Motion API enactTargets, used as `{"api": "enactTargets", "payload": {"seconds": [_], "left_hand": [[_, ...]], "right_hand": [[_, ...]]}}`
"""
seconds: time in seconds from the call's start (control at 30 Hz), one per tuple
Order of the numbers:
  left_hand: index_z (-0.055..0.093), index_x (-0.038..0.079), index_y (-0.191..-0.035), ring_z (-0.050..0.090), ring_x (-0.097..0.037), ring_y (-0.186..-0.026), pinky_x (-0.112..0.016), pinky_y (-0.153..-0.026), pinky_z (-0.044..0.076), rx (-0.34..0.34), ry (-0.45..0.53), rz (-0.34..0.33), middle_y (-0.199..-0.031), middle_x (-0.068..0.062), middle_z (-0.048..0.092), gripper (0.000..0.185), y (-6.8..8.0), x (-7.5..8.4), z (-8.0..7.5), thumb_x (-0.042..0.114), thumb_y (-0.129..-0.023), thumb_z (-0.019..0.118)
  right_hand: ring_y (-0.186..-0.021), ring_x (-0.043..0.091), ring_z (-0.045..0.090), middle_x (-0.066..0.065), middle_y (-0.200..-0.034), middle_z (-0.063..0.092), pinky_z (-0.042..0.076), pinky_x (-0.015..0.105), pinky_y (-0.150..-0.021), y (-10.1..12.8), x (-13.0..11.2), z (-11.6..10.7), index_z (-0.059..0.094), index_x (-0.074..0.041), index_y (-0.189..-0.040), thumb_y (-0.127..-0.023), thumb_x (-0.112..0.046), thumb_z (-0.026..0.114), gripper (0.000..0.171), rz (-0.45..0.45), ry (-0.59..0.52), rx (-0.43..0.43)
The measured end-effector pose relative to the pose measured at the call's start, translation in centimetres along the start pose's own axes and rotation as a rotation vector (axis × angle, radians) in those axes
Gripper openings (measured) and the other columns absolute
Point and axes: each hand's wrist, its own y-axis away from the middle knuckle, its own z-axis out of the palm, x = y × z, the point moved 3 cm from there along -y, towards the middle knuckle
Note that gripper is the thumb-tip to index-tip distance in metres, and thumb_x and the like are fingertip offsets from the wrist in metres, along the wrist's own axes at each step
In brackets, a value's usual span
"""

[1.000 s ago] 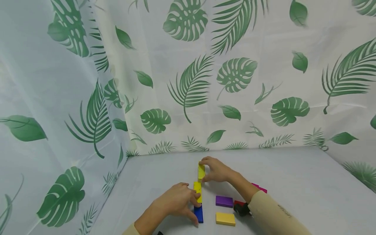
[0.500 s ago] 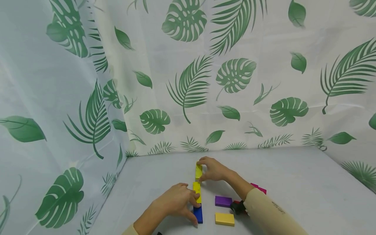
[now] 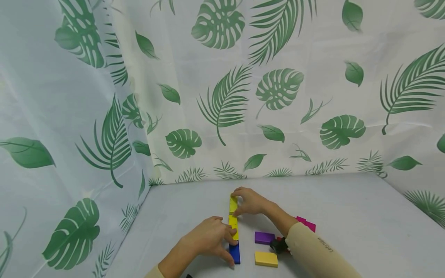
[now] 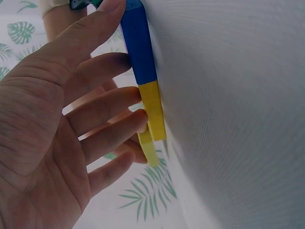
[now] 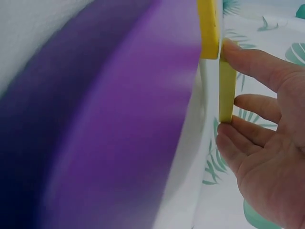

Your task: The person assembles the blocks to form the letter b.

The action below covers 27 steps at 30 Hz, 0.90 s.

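On the grey table (image 3: 347, 208), my right hand (image 3: 251, 201) pinches the far yellow block (image 3: 233, 204) between thumb and fingers, at twelve o'clock from the near yellow block (image 3: 233, 225). My left hand (image 3: 208, 239) rests with relaxed fingers touching that near yellow block and the blue block (image 3: 235, 253). A purple block (image 3: 265, 237) lies at three o'clock.

The left hand (image 3: 208, 239) lies near, palm down, fingers spread and nearly straight, tips pointing right, thumb stretched toward the near edge. The right hand (image 3: 251, 201) reaches farther out, its grip a pinch between thumb and fingertips (image 5: 248, 62). The right forearm, in a beige sleeve (image 3: 316, 253), runs back to the near right.
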Motion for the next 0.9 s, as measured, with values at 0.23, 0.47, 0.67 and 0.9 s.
{"api": "enactTargets", "payload": {"seconds": [0.23,0.47,0.67,0.9], "left_hand": [[0.079,0.037,-0.118,0.062,0.001,-0.127,-0.046,-0.116,0.047,-0.002,0.006,-0.017,-0.136,0.012,0.069,0.057,0.02,-0.05,0.02,0.072,-0.073,0.079],[0.080,0.036,-0.117,0.062,0.000,-0.128,-0.046,-0.116,0.047,-0.003,0.008,-0.020,-0.135,0.011,0.070,0.056,0.07,0.08,-0.15,0.071,-0.073,0.080],[0.079,0.037,-0.117,0.062,0.000,-0.127,-0.046,-0.116,0.047,-0.004,0.007,-0.021,-0.135,0.012,0.070,0.056,0.04,0.05,-0.06,0.072,-0.073,0.080],[0.080,0.036,-0.117,0.062,0.000,-0.128,-0.046,-0.116,0.047,0.000,0.015,-0.017,-0.135,0.011,0.070,0.055,0.07,0.06,-0.17,0.071,-0.074,0.081]], "right_hand": [[-0.138,0.037,0.053,0.016,-0.149,0.057,0.047,0.057,-0.113,0.06,0.21,0.22,0.065,-0.006,-0.140,-0.082,-0.026,0.090,0.065,-0.002,0.009,-0.010],[-0.138,0.039,0.053,0.017,-0.148,0.058,0.046,0.059,-0.114,0.17,0.19,0.22,0.065,-0.005,-0.139,-0.082,-0.026,0.090,0.066,-0.012,-0.005,-0.018],[-0.140,0.039,0.052,0.017,-0.150,0.057,0.045,0.059,-0.116,0.08,0.32,0.27,0.065,-0.004,-0.139,-0.084,-0.027,0.089,0.065,-0.018,-0.008,-0.038],[-0.145,0.037,0.047,0.016,-0.155,0.053,0.039,0.058,-0.120,0.12,0.61,0.29,0.064,-0.007,-0.141,-0.091,-0.029,0.082,0.057,-0.013,0.015,-0.085]]}}
